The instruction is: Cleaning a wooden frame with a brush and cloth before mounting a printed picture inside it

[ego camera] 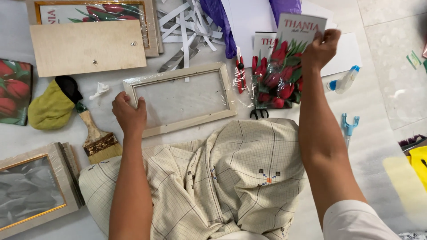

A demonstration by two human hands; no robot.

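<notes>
My left hand rests on the left edge of a pale wooden picture frame wrapped in clear film, lying flat on the floor in front of my lap. My right hand is raised and grips the top corner of a printed picture of red tulips, lifted clear of the floor. Under it lies another tulip print in clear plastic. Small black scissors lie just below that print.
A plywood backing board lies over a framed tulip picture at top left. A paintbrush, a green cloth, a stack of frames, paper strips, a red cutter, a spray bottle and a blue tool surround me.
</notes>
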